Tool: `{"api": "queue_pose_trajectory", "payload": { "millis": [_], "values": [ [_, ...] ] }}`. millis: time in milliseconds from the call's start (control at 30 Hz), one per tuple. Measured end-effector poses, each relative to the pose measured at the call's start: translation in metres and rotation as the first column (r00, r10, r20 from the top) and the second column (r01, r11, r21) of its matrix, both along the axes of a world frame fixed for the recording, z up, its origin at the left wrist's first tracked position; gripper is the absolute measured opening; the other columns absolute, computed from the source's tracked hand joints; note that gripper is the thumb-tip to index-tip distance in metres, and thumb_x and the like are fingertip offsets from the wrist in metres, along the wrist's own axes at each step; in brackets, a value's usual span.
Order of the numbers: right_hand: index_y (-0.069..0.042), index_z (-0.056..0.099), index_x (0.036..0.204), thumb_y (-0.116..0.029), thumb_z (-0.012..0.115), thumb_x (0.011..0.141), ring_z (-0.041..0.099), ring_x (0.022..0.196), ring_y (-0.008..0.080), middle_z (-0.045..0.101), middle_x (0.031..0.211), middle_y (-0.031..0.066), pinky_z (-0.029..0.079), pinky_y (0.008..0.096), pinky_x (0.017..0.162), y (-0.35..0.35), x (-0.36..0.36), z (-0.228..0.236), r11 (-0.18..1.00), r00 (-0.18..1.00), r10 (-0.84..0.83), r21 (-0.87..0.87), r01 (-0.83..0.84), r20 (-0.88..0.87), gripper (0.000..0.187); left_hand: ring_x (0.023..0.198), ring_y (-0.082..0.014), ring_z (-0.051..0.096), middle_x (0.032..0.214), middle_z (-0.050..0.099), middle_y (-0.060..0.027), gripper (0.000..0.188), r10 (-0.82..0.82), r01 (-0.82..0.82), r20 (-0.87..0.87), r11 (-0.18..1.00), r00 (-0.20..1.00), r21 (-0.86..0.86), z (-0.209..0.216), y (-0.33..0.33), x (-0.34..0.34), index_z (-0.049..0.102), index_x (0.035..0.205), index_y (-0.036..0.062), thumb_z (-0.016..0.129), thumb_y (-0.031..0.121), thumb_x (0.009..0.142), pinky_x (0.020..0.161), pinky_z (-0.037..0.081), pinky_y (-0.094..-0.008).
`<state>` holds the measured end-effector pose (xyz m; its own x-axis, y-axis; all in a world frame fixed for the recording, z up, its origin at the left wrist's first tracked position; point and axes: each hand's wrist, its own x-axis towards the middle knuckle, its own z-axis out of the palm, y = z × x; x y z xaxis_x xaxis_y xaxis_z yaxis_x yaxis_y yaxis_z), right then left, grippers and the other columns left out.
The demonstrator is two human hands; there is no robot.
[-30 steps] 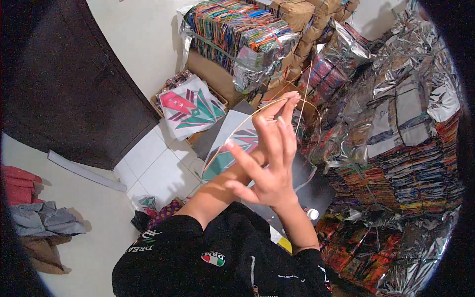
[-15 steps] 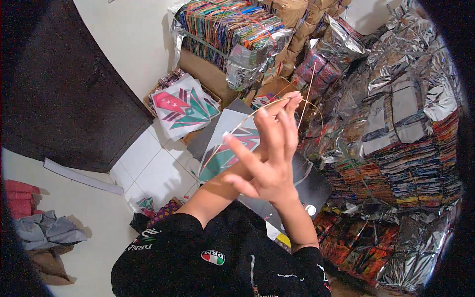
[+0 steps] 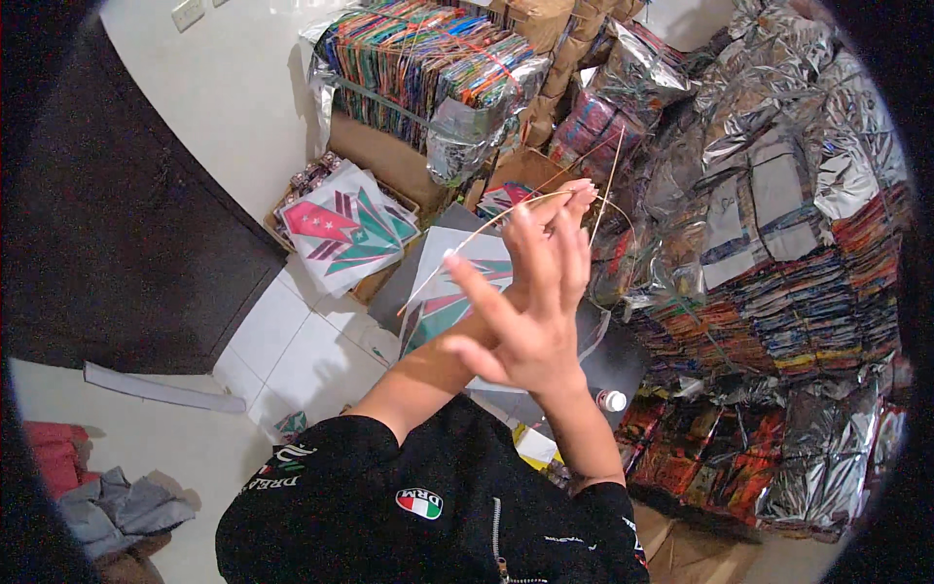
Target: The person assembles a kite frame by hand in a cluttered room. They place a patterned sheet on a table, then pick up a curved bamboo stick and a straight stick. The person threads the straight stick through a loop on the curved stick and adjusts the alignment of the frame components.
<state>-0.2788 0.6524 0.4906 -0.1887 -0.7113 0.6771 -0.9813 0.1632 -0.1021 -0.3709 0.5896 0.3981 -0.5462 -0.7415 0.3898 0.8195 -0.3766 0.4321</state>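
Note:
My left hand [image 3: 581, 195] is mostly hidden behind my right hand; its fingertips are closed on a light frame of thin sticks, near where they cross. One bowed stick [image 3: 477, 232] arches across to the left, and a straight stick [image 3: 611, 175] rises steeply on the right. My right hand [image 3: 535, 326] passes in front of my left forearm, its fingers spread. The right index fingertip meets or nearly meets the bowed stick. Below lies a white sheet [image 3: 443, 255] printed in green and red, on a dark tabletop [image 3: 389, 279], partly covered by my arms.
More printed sheets [image 3: 341, 229] lie on a box at left. Strapped stacks of colourful sheets [image 3: 418, 58] stand behind, and larger foil-wrapped bundles [image 3: 778, 292] fill the right. A white-capped bottle [image 3: 611, 401] is beside my right forearm. A dark door [image 3: 136, 224] is left.
The view has shifted slightly, so the surroundings sit differently. Both hands and the stick frame keep nearly the same pose, with the right fingers moving a little.

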Motion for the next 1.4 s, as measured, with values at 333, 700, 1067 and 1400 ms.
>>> {"api": "queue_pose_trajectory", "payload": {
  "millis": [333,700,1067,1400],
  "values": [
    [-0.030,0.070,0.129,-0.072,0.054,0.089,0.025,0.148,0.0417,0.041,0.155,0.0185,0.017,0.0581,0.121,-0.036,0.039,-0.003,0.995,0.995,-0.061,0.079,0.066,-0.075,0.060,0.097,-0.0138,0.070,0.109,0.074,-0.0090,0.021,0.151,-0.092,0.323,0.977,0.934,-0.190,0.033,-0.020,0.022,0.071,0.118,-0.0016,0.066,0.005,0.098,0.089,0.057,-0.0242],
    [-0.024,0.067,0.135,-0.070,0.054,0.089,0.024,0.147,0.0481,0.035,0.157,0.0247,0.015,0.0599,0.119,-0.057,0.029,-0.001,0.942,0.944,-0.327,0.062,0.329,-0.035,0.067,0.106,-0.0157,0.067,0.119,0.070,-0.0119,0.026,-0.182,0.189,0.178,0.982,0.967,-0.024,0.017,-0.045,0.046,0.065,0.123,-0.0048,0.064,0.006,0.100,0.095,0.053,-0.0276],
    [-0.026,0.065,0.136,-0.069,0.062,0.084,0.022,0.147,0.0485,0.030,0.161,0.0240,0.015,0.0627,0.118,-0.065,0.029,-0.005,0.923,0.923,-0.384,-0.001,0.384,0.014,0.068,0.101,-0.0128,0.067,0.116,0.071,-0.0096,0.024,-0.229,0.227,0.112,0.973,0.967,0.029,0.022,-0.064,0.052,0.069,0.120,-0.0041,0.065,0.009,0.100,0.088,0.053,-0.0261],
    [-0.025,0.067,0.134,-0.068,0.060,0.086,0.022,0.148,0.0467,0.031,0.160,0.0219,0.013,0.0622,0.118,-0.072,0.037,0.001,0.940,0.940,-0.340,0.002,0.340,-0.004,0.065,0.108,-0.0200,0.068,0.124,0.067,-0.0124,0.028,-0.151,0.156,0.101,0.987,0.983,-0.044,0.018,-0.064,0.053,0.066,0.123,-0.0056,0.067,0.004,0.097,0.097,0.054,-0.0290]
  ]
}}
